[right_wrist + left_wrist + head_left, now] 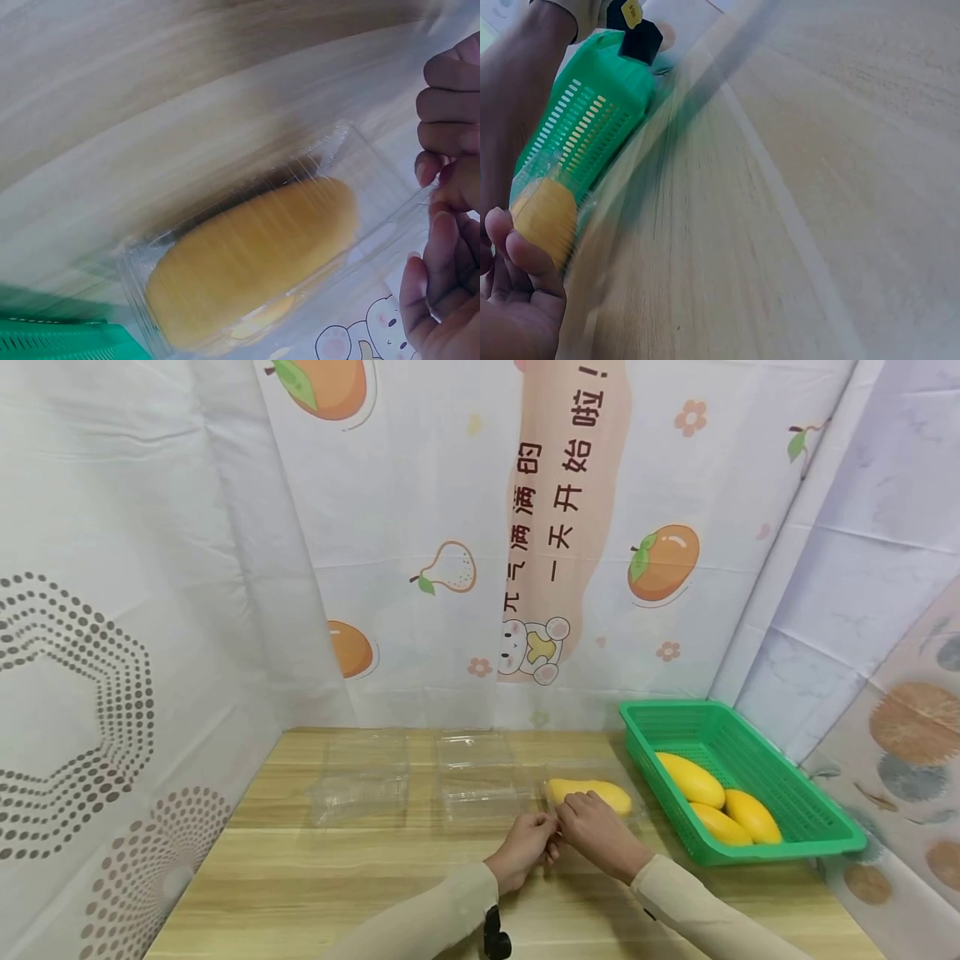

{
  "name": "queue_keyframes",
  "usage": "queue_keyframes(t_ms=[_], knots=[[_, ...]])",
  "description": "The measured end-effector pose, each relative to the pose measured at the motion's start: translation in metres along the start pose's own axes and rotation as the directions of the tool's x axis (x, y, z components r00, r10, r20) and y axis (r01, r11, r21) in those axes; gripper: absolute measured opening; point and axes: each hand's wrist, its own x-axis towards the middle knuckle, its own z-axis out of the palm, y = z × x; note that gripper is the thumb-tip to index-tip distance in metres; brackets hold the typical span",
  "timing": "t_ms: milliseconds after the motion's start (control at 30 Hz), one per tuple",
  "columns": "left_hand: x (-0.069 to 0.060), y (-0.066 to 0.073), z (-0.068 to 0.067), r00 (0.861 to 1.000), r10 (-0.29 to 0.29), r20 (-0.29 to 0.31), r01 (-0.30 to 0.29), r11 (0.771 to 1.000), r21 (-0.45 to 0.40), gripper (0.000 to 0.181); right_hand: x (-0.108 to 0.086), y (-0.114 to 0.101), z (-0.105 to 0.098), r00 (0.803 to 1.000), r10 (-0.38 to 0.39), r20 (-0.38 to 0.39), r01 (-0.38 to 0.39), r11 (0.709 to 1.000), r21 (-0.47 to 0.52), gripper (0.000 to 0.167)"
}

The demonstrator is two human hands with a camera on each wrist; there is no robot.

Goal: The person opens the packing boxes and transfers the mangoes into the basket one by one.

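A yellow mango (592, 795) lies inside a clear plastic clamshell box (382, 169) on the table. Its ribbed clear lid lies over the fruit in the right wrist view. My left hand (525, 847) and right hand (600, 835) meet at the box's near left corner. Fingers of both hands pinch the thin rim there, fingertips close together. In the left wrist view the left hand (525, 307) has curled fingers beside the box; part of it is cut off by the frame edge.
To the right stands a green plastic basket (795, 852) with several mangoes (693, 779) in it. Two more clear plastic boxes, one in the middle (480, 777) and one at the left (363, 781), lie on the wooden table (300, 885). Printed cloth (450, 468) hangs behind.
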Motion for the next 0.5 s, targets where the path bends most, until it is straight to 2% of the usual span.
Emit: queue_keyframes(t_ms=[267,400,500], knots=[[-0.002,0.003,0.007,1.000,-0.008,-0.022,0.007,1.000,-0.002,0.025,-0.003,0.001,-0.001,0.999,0.042,-0.009,-0.041,0.995,0.092,0.034],[-0.002,0.002,0.007,0.999,-0.014,-0.036,0.014,1.000,-0.009,0.023,0.004,0.006,-0.005,0.994,0.093,-0.055,-0.080,0.977,0.198,0.034],[0.000,-0.001,0.006,0.998,-0.017,-0.052,0.017,1.000,-0.012,0.022,0.008,0.009,-0.006,0.991,0.111,-0.070,-0.091,0.967,0.236,0.033]])
